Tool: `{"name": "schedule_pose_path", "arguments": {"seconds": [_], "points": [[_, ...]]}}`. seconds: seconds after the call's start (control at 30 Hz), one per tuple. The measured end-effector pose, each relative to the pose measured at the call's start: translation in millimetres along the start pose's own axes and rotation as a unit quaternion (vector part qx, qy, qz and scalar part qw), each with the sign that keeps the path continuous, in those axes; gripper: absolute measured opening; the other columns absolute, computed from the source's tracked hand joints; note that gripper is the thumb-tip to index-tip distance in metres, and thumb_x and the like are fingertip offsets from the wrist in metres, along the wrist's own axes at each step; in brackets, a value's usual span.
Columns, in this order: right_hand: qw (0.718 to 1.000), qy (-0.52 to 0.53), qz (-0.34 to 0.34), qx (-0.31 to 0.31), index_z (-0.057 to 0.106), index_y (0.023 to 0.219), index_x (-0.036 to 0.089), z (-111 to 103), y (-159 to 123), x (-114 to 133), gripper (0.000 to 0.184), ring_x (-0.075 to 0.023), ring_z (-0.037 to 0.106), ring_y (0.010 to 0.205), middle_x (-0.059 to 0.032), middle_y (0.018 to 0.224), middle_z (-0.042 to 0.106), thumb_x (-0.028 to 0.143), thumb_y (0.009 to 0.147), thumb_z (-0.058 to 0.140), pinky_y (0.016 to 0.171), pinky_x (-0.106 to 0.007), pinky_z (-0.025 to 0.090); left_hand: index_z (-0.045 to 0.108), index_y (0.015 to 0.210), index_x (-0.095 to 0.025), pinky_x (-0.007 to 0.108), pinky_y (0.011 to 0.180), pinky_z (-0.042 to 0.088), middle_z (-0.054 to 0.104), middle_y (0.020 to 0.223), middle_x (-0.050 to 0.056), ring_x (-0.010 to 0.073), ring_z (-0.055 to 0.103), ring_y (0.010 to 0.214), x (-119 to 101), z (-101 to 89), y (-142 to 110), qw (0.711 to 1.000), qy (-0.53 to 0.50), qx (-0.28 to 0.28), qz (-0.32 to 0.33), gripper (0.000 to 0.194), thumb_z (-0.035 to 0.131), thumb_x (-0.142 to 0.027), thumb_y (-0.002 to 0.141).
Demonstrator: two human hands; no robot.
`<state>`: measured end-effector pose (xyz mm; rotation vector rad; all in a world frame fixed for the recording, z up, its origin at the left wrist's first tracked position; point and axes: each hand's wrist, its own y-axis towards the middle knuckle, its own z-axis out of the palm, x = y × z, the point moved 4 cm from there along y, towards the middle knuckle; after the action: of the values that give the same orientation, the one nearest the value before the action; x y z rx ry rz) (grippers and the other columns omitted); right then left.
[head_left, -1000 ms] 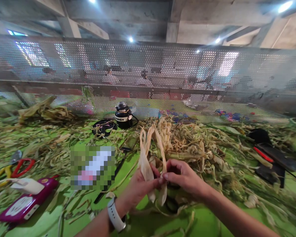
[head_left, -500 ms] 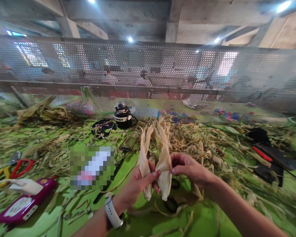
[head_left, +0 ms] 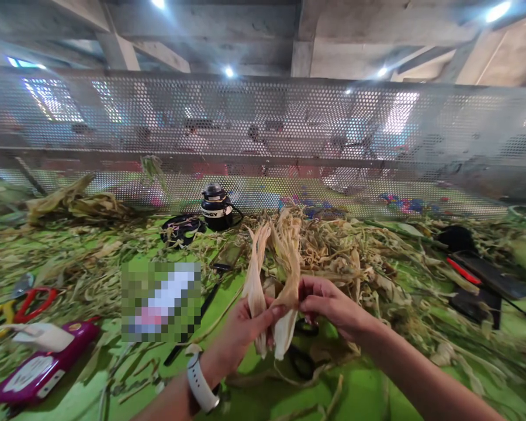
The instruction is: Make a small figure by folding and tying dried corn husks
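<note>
We hold two strips of dry husk side by side above the green table (head_left: 245, 404), their frayed ends pointing away from us. Our left hand (head_left: 242, 326), with a white watch strap (head_left: 200, 383) at the wrist, grips the left husk (head_left: 256, 286), its thumb reaching across onto the right husk (head_left: 291, 283). Our right hand (head_left: 331, 307) has thumb and fingers drawn narrow against the right husk's edge; we cannot tell whether any of it is pinched between them. Below that husk we see black scissors (head_left: 304, 365) lying on the table. Beyond our hands a heap of dry husks (head_left: 333, 248) spreads out, with a black jar (head_left: 217, 210) to its left and a perforated metal panel (head_left: 263, 128) behind.
</note>
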<state>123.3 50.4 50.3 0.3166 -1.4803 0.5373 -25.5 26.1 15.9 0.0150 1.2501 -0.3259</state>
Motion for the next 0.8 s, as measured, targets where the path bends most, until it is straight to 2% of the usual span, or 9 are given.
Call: {"name": "schedule_pose_path", "arguments": {"seconds": [0.13,0.2,0.3,0.4,0.5,0.6,0.67,0.8], "points": [[0.997,-0.060,-0.053,-0.015,0.056,0.087,0.015,9,-1,-5,0.026,-0.0115,0.049,0.066,0.0005,0.076,0.056,0.030,0.071,0.069,0.056,-0.022,0.038,0.067,0.071,-0.014,0.019,0.037,0.035,0.055,0.050,-0.003,0.0075,0.043,0.039,-3,3.5,-2,0.998,0.042,-0.028,0.022,0.033,0.076,-0.043,0.062],[0.989,-0.103,-0.088,-0.052,0.056,0.084,0.015,12,1,-10,0.027,-0.0129,0.048,0.068,0.0002,0.075,0.055,0.036,0.074,0.068,0.060,-0.024,0.039,0.066,0.067,-0.014,0.020,0.038,0.034,0.053,0.047,-0.004,0.0077,0.042,0.039,-2,3.7,-3,0.997,0.066,-0.038,0.031,0.032,0.075,-0.044,0.063],[0.980,-0.127,-0.101,-0.113,0.055,0.076,0.016,9,5,-18,0.030,-0.0126,0.045,0.065,0.0011,0.070,0.051,0.045,0.080,0.059,0.059,-0.024,0.038,0.068,0.067,-0.015,0.021,0.040,0.034,0.051,0.044,-0.004,0.0082,0.041,0.037,0,3.8,-4,0.995,0.091,-0.029,0.030,0.030,0.071,-0.045,0.068],[0.979,-0.088,-0.108,-0.145,0.055,0.073,0.017,4,7,-19,0.033,-0.0117,0.043,0.063,0.0022,0.067,0.049,0.049,0.080,0.058,0.058,-0.024,0.037,0.070,0.072,-0.015,0.021,0.045,0.038,0.057,0.051,-0.001,0.0101,0.046,0.044,-1,6.5,-6,0.995,0.097,-0.004,0.035,0.028,0.070,-0.043,0.069],[0.984,0.000,-0.104,-0.143,0.054,0.076,0.017,3,7,-19,0.032,-0.0091,0.043,0.058,0.0034,0.066,0.049,0.048,0.079,0.061,0.053,-0.021,0.036,0.070,0.070,-0.014,0.021,0.050,0.039,0.061,0.059,0.001,0.0117,0.049,0.053,-5,9.3,-7,0.994,0.100,0.005,0.041,0.027,0.071,-0.041,0.068],[0.982,0.074,-0.079,-0.158,0.052,0.077,0.017,5,6,-20,0.033,-0.0034,0.031,0.041,0.0077,0.057,0.042,0.048,0.078,0.063,0.038,-0.017,0.023,0.067,0.067,-0.014,0.020,0.050,0.038,0.056,0.056,-0.001,0.0113,0.047,0.053,-5,10.8,-8,0.991,0.121,0.015,0.050,0.026,0.069,-0.040,0.071],[0.977,0.105,-0.068,-0.173,0.051,0.076,0.017,4,5,-20,0.035,-0.0016,0.023,0.036,0.0102,0.052,0.037,0.050,0.075,0.064,0.034,-0.016,0.015,0.066,0.069,-0.014,0.020,0.052,0.038,0.054,0.058,-0.001,0.0114,0.046,0.056,0,11.7,-9,0.986,0.150,0.040,0.054,0.026,0.066,-0.040,0.074],[0.964,0.128,-0.089,-0.216,0.048,0.071,0.017,-8,6,-11,0.040,0.0001,0.022,0.035,0.0111,0.050,0.037,0.051,0.071,0.068,0.034,-0.014,0.015,0.061,0.068,-0.013,0.019,0.050,0.032,0.045,0.056,-0.003,0.0091,0.039,0.054,16,10.4,-8,0.976,0.202,0.074,0.028,0.030,0.063,-0.042,0.076]]}}
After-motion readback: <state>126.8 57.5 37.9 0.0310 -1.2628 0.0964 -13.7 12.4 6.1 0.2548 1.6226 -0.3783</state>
